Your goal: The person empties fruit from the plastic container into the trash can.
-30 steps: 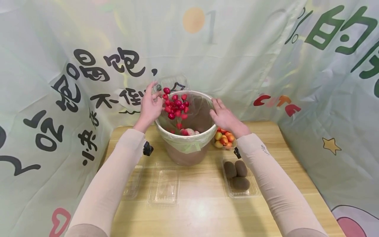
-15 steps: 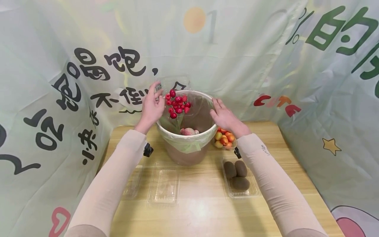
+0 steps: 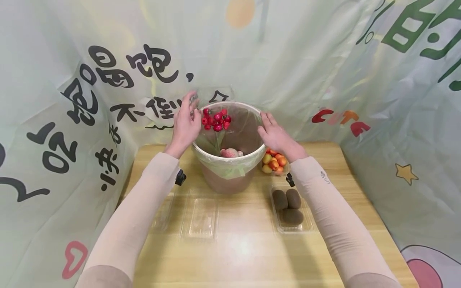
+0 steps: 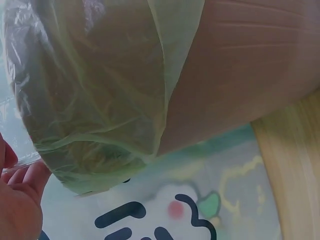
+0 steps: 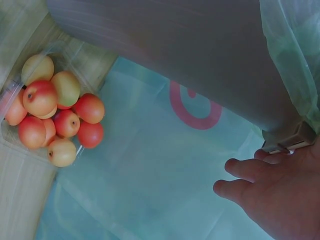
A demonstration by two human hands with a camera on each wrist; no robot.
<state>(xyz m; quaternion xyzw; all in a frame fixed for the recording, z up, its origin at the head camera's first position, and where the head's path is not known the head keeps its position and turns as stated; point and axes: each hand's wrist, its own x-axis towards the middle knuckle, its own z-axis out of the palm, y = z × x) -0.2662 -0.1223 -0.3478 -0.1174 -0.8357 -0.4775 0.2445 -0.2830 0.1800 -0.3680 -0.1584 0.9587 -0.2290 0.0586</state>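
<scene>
In the head view my left hand (image 3: 186,124) grips the edge of a clear plastic box (image 3: 215,93), tilted over the left rim of a bin. Red berries (image 3: 217,120), some smooth and some bumpy, show in a cluster just above the bin's mouth; whether they touch the box is unclear. My right hand (image 3: 276,135) rests on the right rim of the brown bin (image 3: 225,185), which has a pale green bag over its rim. Its fingers look straight in the right wrist view. Pale pink round fruits (image 3: 231,153) lie inside the bin.
A clear box of orange-red fruits (image 5: 62,112) stands behind my right forearm. A clear tray with dark brown oval fruits (image 3: 292,217) sits on the table's right. Two clear plastic trays (image 3: 199,218) lie at the left. Printed cloth (image 3: 288,80) surrounds the wooden table.
Several red berries that showed lower in the bin a second ago are out of sight. The berry cluster looks smaller and tighter. The view has tilted down slightly; the right hand stays on the rim.
</scene>
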